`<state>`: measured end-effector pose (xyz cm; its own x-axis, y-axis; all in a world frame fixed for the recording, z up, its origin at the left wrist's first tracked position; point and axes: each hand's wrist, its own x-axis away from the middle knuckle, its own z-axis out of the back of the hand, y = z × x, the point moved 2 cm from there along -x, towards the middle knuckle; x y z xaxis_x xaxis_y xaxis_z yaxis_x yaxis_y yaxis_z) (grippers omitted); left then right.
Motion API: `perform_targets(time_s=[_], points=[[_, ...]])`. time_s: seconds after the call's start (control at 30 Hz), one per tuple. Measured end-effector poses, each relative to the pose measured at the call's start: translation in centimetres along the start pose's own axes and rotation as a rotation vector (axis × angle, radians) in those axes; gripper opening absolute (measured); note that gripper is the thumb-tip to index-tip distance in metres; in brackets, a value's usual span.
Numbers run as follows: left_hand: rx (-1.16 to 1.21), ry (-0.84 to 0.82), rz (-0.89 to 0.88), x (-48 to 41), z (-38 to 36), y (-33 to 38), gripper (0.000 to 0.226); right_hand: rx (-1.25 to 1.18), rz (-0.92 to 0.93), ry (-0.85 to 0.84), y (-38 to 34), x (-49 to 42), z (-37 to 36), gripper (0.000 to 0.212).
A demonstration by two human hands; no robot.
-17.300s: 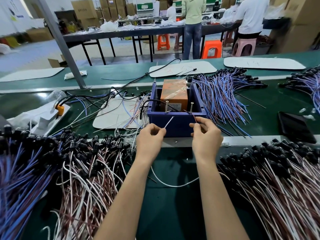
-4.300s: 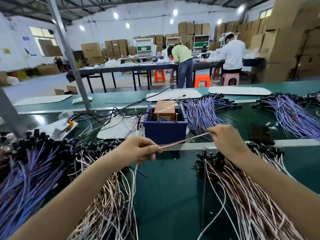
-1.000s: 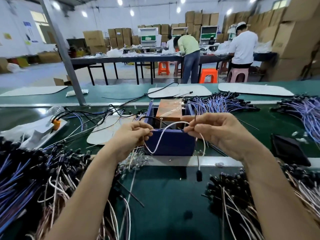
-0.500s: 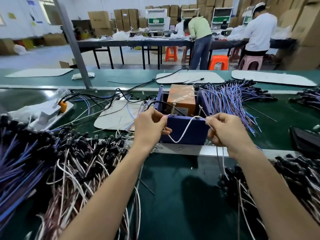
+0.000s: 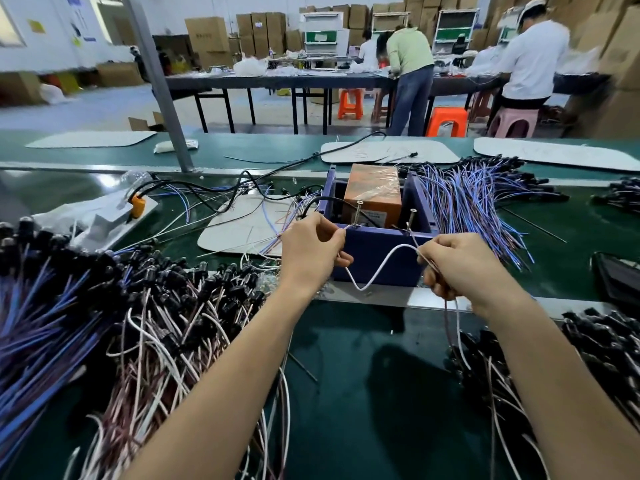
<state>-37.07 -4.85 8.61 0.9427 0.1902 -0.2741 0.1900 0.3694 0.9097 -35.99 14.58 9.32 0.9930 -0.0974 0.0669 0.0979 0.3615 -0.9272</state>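
Observation:
A thin white wire [image 5: 375,271] sags in a loop between my hands, just in front of a blue plastic box [image 5: 381,261]. My left hand [image 5: 311,254] pinches one end near the box's front rim. My right hand [image 5: 460,268] grips the other part, together with a brownish wire that hangs down from it toward the belt. Two upright metal screws [image 5: 358,213] stand on the box's front edge. An orange wrapped block [image 5: 374,194] sits inside the box.
Piles of white and brown wires with black caps [image 5: 166,317] lie left and right on the green belt [image 5: 363,393]. Blue wire bundles [image 5: 471,206] lie behind the box and at far left. A black device [image 5: 620,278] sits at right. People work at tables beyond.
My hands have lowered the white wire toward the box front and the loop hangs a little deeper. The view has tilted down slightly.

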Motion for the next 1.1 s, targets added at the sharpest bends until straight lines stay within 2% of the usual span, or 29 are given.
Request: perform_targets(time_s=[0.87,0.97,1.1], points=[[-0.012,-0.017,-0.013,-0.2,0.3,-0.3,0.012,0.016,0.001,-0.049,0.0,0.2,0.3,0.024],[-0.058,-0.101,0.029,-0.2,0.8,0.0,0.009,-0.016,0.0,-0.081,-0.2,0.3,0.3,0.024],[-0.166,-0.371,0.028,0.2,1.6,1.9,0.012,-0.111,0.026,-0.207,-1.5,1.2,0.7,0.029]])
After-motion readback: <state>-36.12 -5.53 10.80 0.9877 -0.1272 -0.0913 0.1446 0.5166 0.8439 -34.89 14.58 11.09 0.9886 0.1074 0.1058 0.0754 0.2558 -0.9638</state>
